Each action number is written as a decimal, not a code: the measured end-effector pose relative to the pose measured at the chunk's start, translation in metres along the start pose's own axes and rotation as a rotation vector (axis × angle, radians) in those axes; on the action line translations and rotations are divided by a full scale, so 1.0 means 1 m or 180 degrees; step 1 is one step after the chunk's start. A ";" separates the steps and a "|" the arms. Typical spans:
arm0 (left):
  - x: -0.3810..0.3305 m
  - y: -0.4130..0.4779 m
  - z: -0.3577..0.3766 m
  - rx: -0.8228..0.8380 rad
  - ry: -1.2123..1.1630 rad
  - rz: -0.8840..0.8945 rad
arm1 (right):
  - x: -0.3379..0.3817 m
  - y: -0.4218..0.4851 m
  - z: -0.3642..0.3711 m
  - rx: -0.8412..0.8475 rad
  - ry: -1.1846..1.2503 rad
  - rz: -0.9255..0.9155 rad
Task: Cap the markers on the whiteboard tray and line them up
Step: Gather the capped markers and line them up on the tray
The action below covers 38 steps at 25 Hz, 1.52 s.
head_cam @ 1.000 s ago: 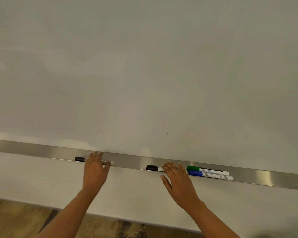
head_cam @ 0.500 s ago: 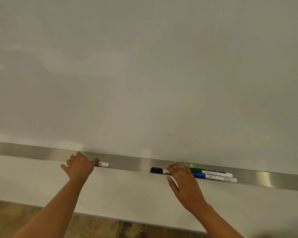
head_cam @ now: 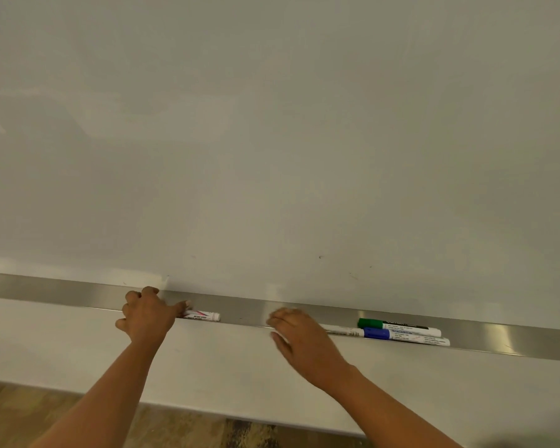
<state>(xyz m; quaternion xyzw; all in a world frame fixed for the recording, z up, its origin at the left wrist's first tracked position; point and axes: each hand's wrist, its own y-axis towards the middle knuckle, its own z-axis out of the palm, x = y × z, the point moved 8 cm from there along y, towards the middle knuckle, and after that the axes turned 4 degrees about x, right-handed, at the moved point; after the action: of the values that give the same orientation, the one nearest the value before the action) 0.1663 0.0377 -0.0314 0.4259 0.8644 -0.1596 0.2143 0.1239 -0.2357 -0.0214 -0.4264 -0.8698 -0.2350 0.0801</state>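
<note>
A long steel whiteboard tray (head_cam: 78, 294) runs across the view. My left hand (head_cam: 147, 318) is curled around a marker (head_cam: 202, 316); only the marker's white barrel end pokes out to the right of the fist. My right hand (head_cam: 304, 341) lies flat and blurred over the cap end of a second marker (head_cam: 343, 332), fingers stretched out, with that marker's white barrel showing to the right. Further right, a green-capped marker (head_cam: 398, 326) and a blue-capped marker (head_cam: 404, 337) lie side by side in the tray, both capped.
The whiteboard (head_cam: 272, 140) fills the view above the tray, with a few small marks. Below the tray is a pale wall panel (head_cam: 223, 367), and wood-patterned floor (head_cam: 20, 412) shows at the bottom left.
My left hand closed around the left marker and covered its black cap. My right hand slid left along the second marker and now hides its black cap. The green and blue markers stayed put.
</note>
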 end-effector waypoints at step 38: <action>-0.131 -0.125 0.086 0.1409 -0.1819 0.1305 | -0.097 -0.029 -0.040 -0.0050 0.0363 0.1077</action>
<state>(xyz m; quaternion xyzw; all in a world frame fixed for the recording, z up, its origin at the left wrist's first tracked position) 0.1575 -0.1631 -0.0272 0.5637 0.6123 -0.4073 0.3762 0.1599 -0.3383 -0.0296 -0.5533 -0.7778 -0.2487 0.1644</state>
